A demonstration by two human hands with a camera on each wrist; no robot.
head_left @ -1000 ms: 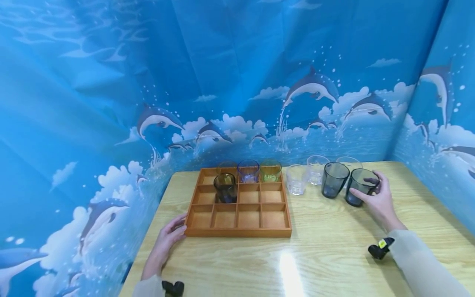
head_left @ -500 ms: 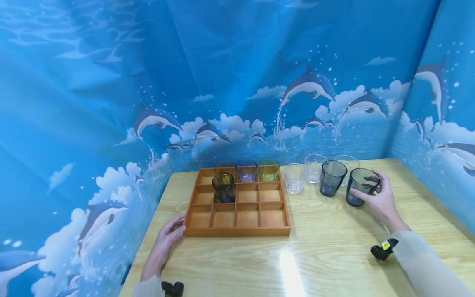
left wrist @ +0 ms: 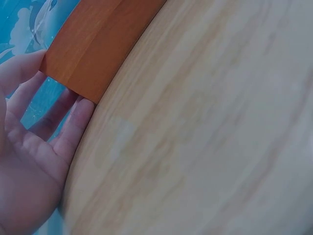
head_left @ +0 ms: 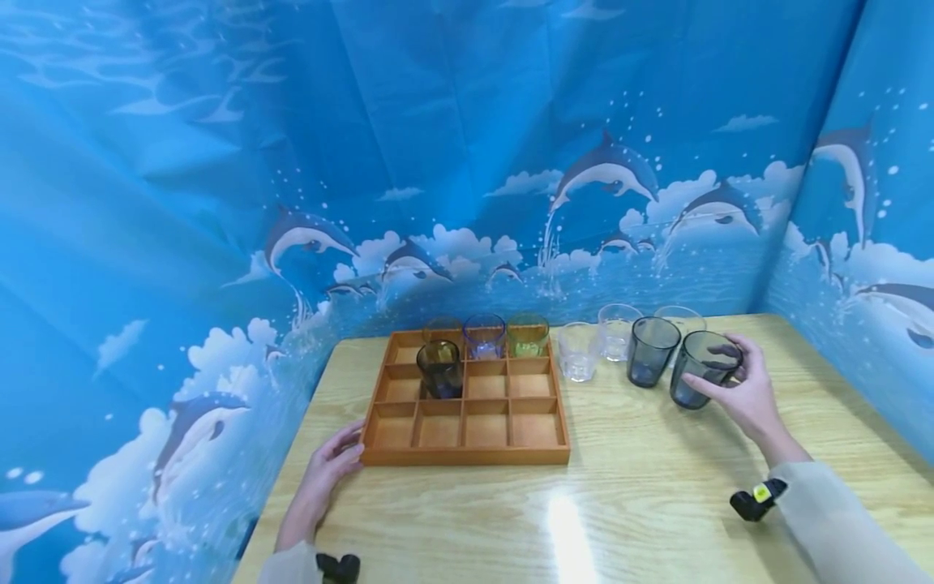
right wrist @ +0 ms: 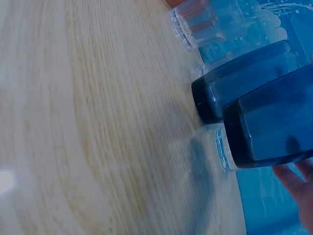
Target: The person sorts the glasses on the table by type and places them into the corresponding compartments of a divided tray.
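Observation:
My right hand (head_left: 744,389) grips a dark grey glass (head_left: 696,377), fingers and thumb around its side. In the right wrist view this glass (right wrist: 274,117) is tilted on screen, close beside a second dark grey glass (head_left: 649,357); whether it touches the table I cannot tell. My left hand (head_left: 328,470) touches the near left corner of a wooden compartment tray (head_left: 467,457) with extended fingers. An amber glass (head_left: 441,324), a blue glass (head_left: 485,339) and a green glass (head_left: 529,339) stand in its back row. A dark glass (head_left: 441,371) occupies the middle row, second compartment from the left.
Right of the tray stand a clear glass (head_left: 578,357), another clear glass (head_left: 616,334) farther back, and a third clear glass (head_left: 682,316) partly hidden behind the grey ones. The wood-grain table (head_left: 642,495) meets a blue dolphin-print curtain (head_left: 452,162) at the back.
The dark grey glass in my right hand has shifted slightly left and toward me in the last half second. My left hand stays at the tray's corner.

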